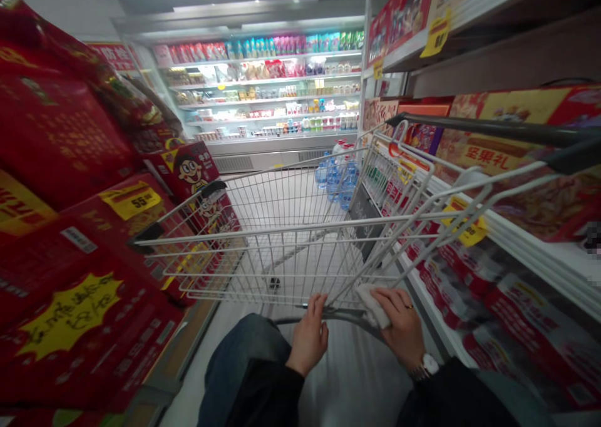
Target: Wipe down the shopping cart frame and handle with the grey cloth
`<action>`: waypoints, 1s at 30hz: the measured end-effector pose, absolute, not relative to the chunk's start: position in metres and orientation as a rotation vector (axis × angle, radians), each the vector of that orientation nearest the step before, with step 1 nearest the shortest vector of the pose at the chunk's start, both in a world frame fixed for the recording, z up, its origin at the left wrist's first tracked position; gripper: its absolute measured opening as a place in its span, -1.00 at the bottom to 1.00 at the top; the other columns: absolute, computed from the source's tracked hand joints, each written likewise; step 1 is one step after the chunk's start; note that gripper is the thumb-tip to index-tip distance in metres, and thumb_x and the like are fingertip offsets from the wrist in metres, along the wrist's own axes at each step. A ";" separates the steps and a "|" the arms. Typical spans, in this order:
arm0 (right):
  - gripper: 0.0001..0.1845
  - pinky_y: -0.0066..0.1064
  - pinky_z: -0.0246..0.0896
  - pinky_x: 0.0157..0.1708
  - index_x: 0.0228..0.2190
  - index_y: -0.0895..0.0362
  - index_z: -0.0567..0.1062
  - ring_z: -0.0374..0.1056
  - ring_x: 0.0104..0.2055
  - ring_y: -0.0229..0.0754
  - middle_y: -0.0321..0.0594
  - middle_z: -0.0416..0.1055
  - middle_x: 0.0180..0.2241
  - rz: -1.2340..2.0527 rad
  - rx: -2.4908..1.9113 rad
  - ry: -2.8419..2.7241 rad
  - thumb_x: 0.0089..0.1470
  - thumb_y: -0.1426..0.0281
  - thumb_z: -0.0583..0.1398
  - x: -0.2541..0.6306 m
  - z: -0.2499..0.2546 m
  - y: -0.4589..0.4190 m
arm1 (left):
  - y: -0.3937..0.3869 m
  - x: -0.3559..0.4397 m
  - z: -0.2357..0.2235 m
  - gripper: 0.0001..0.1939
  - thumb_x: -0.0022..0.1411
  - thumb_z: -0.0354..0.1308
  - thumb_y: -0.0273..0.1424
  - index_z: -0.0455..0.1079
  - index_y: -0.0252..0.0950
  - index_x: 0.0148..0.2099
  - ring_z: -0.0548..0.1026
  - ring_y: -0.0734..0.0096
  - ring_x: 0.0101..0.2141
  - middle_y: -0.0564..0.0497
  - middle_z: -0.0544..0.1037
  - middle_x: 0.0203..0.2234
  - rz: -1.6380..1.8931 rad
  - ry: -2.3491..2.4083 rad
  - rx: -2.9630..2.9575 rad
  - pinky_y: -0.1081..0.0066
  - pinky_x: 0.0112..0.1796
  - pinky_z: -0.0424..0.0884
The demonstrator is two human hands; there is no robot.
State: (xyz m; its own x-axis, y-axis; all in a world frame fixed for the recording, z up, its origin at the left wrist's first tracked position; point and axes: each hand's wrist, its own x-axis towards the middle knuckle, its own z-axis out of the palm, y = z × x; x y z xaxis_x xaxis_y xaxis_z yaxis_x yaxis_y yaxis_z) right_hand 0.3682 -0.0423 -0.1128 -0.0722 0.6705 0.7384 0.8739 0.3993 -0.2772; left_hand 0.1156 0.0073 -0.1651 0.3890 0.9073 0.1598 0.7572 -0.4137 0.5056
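Shopping cart (300, 228) stands just ahead. Right hand (402, 324) clasps white cloth (373, 305) at its frame (345, 315); left hand (308, 336) touches it, grip unclear.

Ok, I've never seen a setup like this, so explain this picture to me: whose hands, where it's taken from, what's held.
There is no machine here: one person works bare-handed, and the single picture comes from a camera on their head, looking forward and down. The right hand, with a watch at the wrist, holds what looks like a white cloth at the grey lower frame of a shopping cart. The left hand has its fingers at that frame too; how firmly, I can't tell. Red boxes are stacked to the left, and large bottles stand on the floor beyond the cart.
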 end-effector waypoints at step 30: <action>-0.36 -0.12 0.32 -0.02 0.09 0.06 0.46 0.30 0.00 0.03 -0.12 0.48 -0.01 -0.386 -1.371 -1.682 -0.08 0.60 0.18 0.383 -0.101 -0.052 | 0.011 0.117 -0.168 -0.37 0.34 -0.09 -0.49 0.00 -0.25 0.43 0.42 0.09 0.21 -0.25 0.10 0.40 0.619 1.434 2.365 0.17 0.05 0.49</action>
